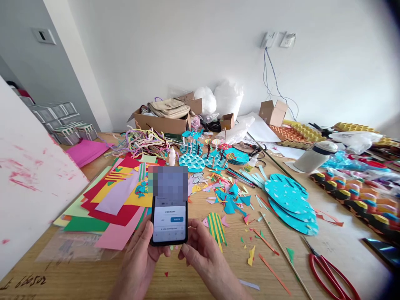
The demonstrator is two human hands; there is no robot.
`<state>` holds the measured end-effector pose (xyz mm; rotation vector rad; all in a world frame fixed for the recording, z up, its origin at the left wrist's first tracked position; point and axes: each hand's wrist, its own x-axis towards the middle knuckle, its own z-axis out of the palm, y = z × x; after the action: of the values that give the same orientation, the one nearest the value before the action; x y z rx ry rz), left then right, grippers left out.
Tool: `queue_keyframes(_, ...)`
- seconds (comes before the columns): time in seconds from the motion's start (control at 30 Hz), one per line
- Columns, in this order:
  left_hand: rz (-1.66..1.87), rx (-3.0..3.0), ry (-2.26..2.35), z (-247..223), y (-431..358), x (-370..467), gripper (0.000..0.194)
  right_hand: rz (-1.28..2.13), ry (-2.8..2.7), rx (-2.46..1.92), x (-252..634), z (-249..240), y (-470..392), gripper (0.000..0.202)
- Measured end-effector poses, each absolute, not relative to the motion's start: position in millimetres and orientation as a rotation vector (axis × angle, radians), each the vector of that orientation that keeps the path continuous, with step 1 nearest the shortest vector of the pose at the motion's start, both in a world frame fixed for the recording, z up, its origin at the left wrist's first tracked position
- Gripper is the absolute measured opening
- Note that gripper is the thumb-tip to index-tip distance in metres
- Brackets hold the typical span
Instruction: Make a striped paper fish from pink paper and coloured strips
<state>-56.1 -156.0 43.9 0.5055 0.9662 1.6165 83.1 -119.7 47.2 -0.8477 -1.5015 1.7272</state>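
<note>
A black smartphone (169, 225) with a lit screen stands upright in front of me, a web page with a blue button on it; the screen's upper part is blurred out. My left hand (140, 243) is closed around its left side and lower edge. By the lower right corner is my right hand (201, 250), fingers curled, thumb near the edge; whether it presses on the phone is unclear. Beyond it lies a striped green and yellow paper fish (216, 227). Coloured paper sheets (115, 227) are stacked to the left.
Red-handled scissors (331, 277) and a thin wooden stick (286, 254) lie at right, below blue paper discs (290, 200). Paper scraps (231, 200) cover the middle. Behind are pipe cleaners (143, 139), a glue bottle (172, 156) and a cardboard box (162, 123). A white flask (315, 156) lies tilted.
</note>
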Motion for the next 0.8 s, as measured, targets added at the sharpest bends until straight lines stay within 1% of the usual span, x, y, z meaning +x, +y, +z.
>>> queue_keyframes(0.1,1.62,0.525,0.967,46.8,-155.0,-56.0,0.026,1.58,-1.6,-0.87,89.9,41.8,-120.1,0.03)
queue_keyframes(0.27,1.64,0.517,0.987,48.8,-153.4,-57.5,0.026,1.167,-1.806,-0.922,98.9,37.0,-121.5,0.024)
queue_keyframes(0.4,1.652,0.527,0.984,47.7,-151.8,-61.1,0.025,0.822,-1.991,-0.864,107.3,38.6,-125.6,0.029)
queue_keyframes(0.53,1.644,0.534,0.993,47.8,-151.8,-62.1,0.023,0.516,-2.201,-0.696,109.7,43.4,-131.3,0.037)
queue_keyframes(0.67,1.628,0.503,0.989,49.3,-152.2,-58.6,0.026,0.421,-2.393,-0.534,101.3,46.2,-133.1,0.045)
queue_keyframes(0.8,1.651,0.397,1.027,50.5,-149.9,-55.9,0.039,0.349,-2.493,-0.529,92.1,46.6,-131.9,0.049)
